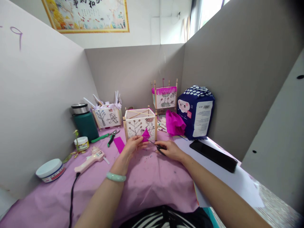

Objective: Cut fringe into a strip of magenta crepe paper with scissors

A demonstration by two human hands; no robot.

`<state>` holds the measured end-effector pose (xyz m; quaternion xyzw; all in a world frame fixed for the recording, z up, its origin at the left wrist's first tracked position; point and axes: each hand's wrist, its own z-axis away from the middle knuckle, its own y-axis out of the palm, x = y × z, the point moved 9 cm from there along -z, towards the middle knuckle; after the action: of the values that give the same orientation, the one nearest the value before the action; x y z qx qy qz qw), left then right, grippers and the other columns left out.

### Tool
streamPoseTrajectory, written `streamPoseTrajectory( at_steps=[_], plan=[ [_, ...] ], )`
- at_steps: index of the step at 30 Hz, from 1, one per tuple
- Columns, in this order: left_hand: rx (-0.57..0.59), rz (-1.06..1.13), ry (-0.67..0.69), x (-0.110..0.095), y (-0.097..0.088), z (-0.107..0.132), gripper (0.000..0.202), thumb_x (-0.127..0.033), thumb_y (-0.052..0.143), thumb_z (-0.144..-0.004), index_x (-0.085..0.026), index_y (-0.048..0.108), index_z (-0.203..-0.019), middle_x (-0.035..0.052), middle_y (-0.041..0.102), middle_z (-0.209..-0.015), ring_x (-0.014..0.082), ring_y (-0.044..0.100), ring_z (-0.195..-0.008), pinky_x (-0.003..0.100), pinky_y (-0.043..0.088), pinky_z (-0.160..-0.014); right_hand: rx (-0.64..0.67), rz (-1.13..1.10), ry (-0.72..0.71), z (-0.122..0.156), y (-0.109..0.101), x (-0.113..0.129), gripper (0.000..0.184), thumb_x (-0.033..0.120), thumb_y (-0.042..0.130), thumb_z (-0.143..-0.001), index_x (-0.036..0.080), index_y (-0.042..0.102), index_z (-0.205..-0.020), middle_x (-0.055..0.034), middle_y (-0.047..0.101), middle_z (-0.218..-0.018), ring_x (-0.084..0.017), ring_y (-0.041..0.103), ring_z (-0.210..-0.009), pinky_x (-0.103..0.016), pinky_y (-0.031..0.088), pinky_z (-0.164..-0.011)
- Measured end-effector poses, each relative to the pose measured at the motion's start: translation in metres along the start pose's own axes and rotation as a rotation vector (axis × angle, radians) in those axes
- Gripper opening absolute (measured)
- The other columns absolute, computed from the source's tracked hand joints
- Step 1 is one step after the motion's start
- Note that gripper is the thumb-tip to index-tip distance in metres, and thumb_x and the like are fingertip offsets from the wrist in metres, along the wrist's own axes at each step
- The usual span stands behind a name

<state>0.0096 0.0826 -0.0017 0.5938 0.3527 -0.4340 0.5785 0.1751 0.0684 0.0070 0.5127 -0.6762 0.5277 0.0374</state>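
My left hand (133, 145) pinches a small piece of magenta paper (146, 134) in front of my body. From the right, my right hand (171, 150) grips black-handled scissors (161, 148), their blades pointing left at the paper's lower edge. Whether the blades are parted is too small to tell. Just behind both hands stands a box-shaped lantern frame (134, 126) of wooden sticks and white panels with drawn plants. A flat magenta strip (119, 144) lies on the cloth left of my left hand.
On the left are a glue gun (91, 161), green-handled pliers (101, 138), a green bottle (85, 125) and a white tub (50, 170). A fringed lantern (165, 97), crumpled magenta paper (175, 123), a blue package (196, 112) and a black phone-like slab (213, 155) occupy the right. Grey partitions (135, 74) enclose the table.
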Motion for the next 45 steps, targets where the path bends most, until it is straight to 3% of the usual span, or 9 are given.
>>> streamPoseTrajectory(
  at_steps=[22,33,45],
  plan=[
    [0.02,-0.009,0.001,0.001,0.0,-0.002,0.011,-0.006,0.054,-0.085,-0.013,0.051,-0.077,0.0042,0.063,-0.066,0.0215,0.072,-0.073,0.026,0.058,-0.059,-0.005,0.008,0.005,0.0,0.0,0.0,0.037,0.039,0.065,-0.079,0.018,0.069,-0.11,-0.0005,0.065,-0.071,-0.011,0.05,-0.059,-0.021,0.035,-0.056],
    [-0.089,0.046,0.032,-0.008,-0.005,0.003,0.01,-0.006,0.056,-0.084,-0.013,0.052,-0.08,0.0046,0.065,-0.068,0.0209,0.072,-0.068,0.027,0.058,-0.057,0.018,-0.008,0.017,0.001,0.0,-0.001,0.041,0.041,0.065,-0.078,0.018,0.068,-0.111,-0.002,0.067,-0.08,-0.012,0.053,-0.064,-0.022,0.039,-0.059],
    [-0.088,0.039,0.041,-0.01,-0.005,0.004,0.011,-0.007,0.06,-0.082,-0.014,0.051,-0.08,0.0041,0.064,-0.067,0.0206,0.071,-0.065,0.027,0.058,-0.057,0.0,0.061,-0.038,0.001,-0.004,0.008,0.039,0.036,0.066,-0.077,0.018,0.068,-0.111,-0.0041,0.071,-0.089,-0.013,0.057,-0.068,-0.022,0.041,-0.062]
  ],
)
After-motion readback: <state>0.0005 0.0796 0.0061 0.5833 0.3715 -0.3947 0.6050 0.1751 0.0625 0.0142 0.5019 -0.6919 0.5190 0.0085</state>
